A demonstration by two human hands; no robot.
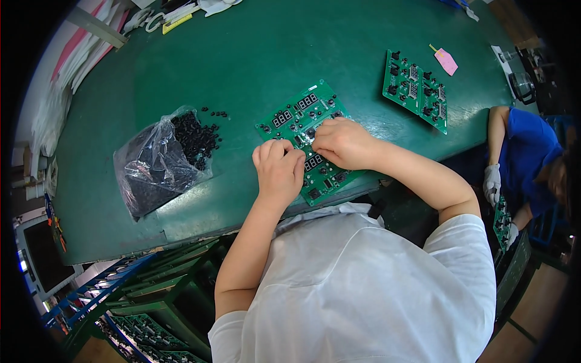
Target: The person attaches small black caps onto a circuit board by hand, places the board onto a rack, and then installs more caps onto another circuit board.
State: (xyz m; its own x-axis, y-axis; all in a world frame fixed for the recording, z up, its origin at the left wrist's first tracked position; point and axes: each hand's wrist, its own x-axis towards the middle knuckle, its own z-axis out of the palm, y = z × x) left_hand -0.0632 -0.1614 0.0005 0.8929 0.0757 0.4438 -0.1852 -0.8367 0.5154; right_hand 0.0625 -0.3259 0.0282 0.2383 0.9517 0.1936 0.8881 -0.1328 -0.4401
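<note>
A green circuit board (321, 106) with black digit displays and small black parts lies on the table in front of me. My left hand (279, 168) is over its left edge, fingers bent and thumb close to them. Further right, my right hand (346, 144) rests over the middle of the board with its fingers curled in toward the surface. Whatever either hand grips is hidden by the fingers. To the left, small black caps (195, 138) spill from the mouth of a clear plastic bag (145, 172).
A second circuit board (417, 91) lies at the back right, near a pink tag (446, 61). At the right, a person in blue (532, 151) holds another board (502, 224) in gloved hands. A rack with boards (145, 330) stands below the table's left front edge.
</note>
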